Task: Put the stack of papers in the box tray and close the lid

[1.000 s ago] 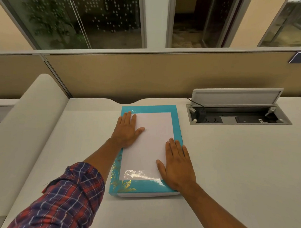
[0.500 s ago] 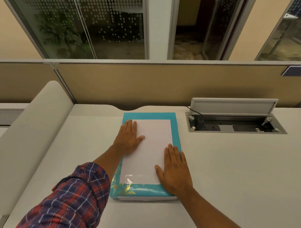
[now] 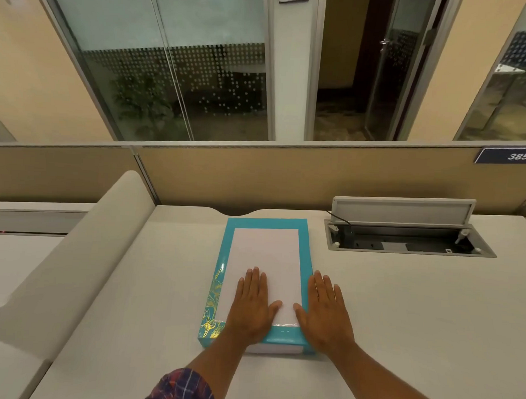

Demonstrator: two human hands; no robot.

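Note:
A flat teal box (image 3: pixel 228 252) with gold leaf print lies on the white desk, its lid down over a white base that shows at the near edge. The lid has a clear window, and white paper (image 3: pixel 265 259) shows through it. My left hand (image 3: pixel 252 306) rests flat on the near part of the lid, fingers spread. My right hand (image 3: pixel 326 312) lies flat on the lid's near right corner and partly on the desk beside it. Neither hand grips anything.
An open cable hatch (image 3: pixel 403 243) with sockets and a raised flap sits in the desk (image 3: pixel 401 308) to the right of the box. A padded divider (image 3: pixel 74 261) runs along the left. A beige partition (image 3: pixel 286 179) closes the back.
Both hands have slid toward me along the lid, the left from the far left edge to the near end. The camera has tilted up, showing more of the windows.

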